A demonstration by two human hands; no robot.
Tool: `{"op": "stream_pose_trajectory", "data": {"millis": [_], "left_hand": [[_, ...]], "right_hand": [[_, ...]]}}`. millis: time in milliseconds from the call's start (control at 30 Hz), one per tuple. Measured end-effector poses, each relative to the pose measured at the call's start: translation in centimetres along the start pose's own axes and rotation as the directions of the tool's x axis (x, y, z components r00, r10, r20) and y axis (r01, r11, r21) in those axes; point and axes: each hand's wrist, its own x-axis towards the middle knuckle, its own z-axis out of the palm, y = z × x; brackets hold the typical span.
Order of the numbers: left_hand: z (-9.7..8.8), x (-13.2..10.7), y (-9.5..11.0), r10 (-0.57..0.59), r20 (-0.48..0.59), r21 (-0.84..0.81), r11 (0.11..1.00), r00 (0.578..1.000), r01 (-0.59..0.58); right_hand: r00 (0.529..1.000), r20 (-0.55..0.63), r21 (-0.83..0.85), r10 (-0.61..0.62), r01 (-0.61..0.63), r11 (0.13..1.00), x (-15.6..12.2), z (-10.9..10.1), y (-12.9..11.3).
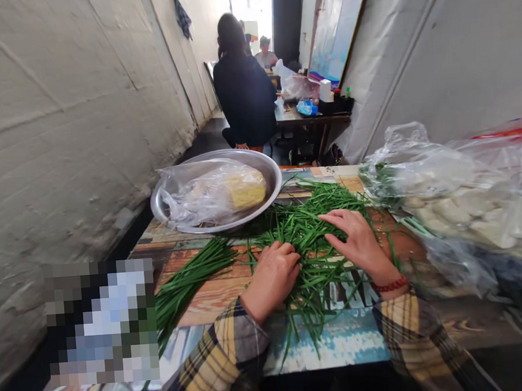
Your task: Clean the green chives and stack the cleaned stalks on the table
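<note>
Loose garlic chives [307,222] lie in a tangled green pile on the wood-patterned table. My left hand [274,276] rests at the pile's near left side, fingers curled down and closed on some chives; its fingertips are partly hidden. Over the right part of the pile, my right hand [356,242] is open, thumb and fingers apart, with nothing visible between them. A neater bundle of long chives [195,277] lies to the left of my left hand, its stalks roughly parallel.
A metal basin [277,203] holding a plastic bag with something yellow [247,187] stands behind the bundle. Clear plastic bags of pale pieces [481,210] crowd the right side. Farther back, a person in dark clothes [245,95] sits by another table [295,115]. Walls flank both sides.
</note>
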Motion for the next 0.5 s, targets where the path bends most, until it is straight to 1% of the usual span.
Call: {"op": "stream_pose_trajectory", "data": {"millis": [67, 133, 200, 267, 333, 433, 500], "left_hand": [[0.0, 0.0, 0.1, 0.003, -0.004, -0.001, 1.0, 1.0, -0.003], [0.1, -0.1, 0.0, 0.006, -0.013, -0.006, 1.0, 1.0, -0.006], [0.3, -0.1, -0.1, 0.01, -0.034, -0.035, 0.999, 0.999, -0.011], [0.5, -0.2, -0.3, 0.001, -0.079, -0.097, 0.995, 0.997, -0.008], [0.5, -0.2, -0.5, -0.045, -0.147, -0.177, 0.984, 0.988, 0.018], [0.4, -0.2, -0.9, -0.14, -0.241, -0.277, 0.958, 0.96, 0.07], [0.3, -0.1, -1.2, -0.184, -0.286, -0.331, 0.94, 0.94, 0.084]], "right_hand": [[0.997, 0.055, -0.002, -0.058, 0.059, 0.998, 0.1, 0.2, -1.3], [0.991, 0.103, -0.042, -0.083, 0.088, 0.995, 0.2, 0.6, -2.4], [0.991, 0.104, -0.081, -0.087, 0.095, 0.992, 0.4, 0.9, -2.8], [0.996, 0.051, -0.096, -0.076, 0.081, 0.992, 0.5, 0.9, -2.5], [0.998, -0.046, -0.098, -0.037, 0.033, 0.995, 0.4, 0.5, -1.6], [0.98, -0.193, -0.103, 0.047, -0.068, 0.992, 0.2, -0.2, -0.3], [0.967, -0.243, -0.106, 0.074, -0.102, 0.989, 0.0, -0.4, 0.1]]}}
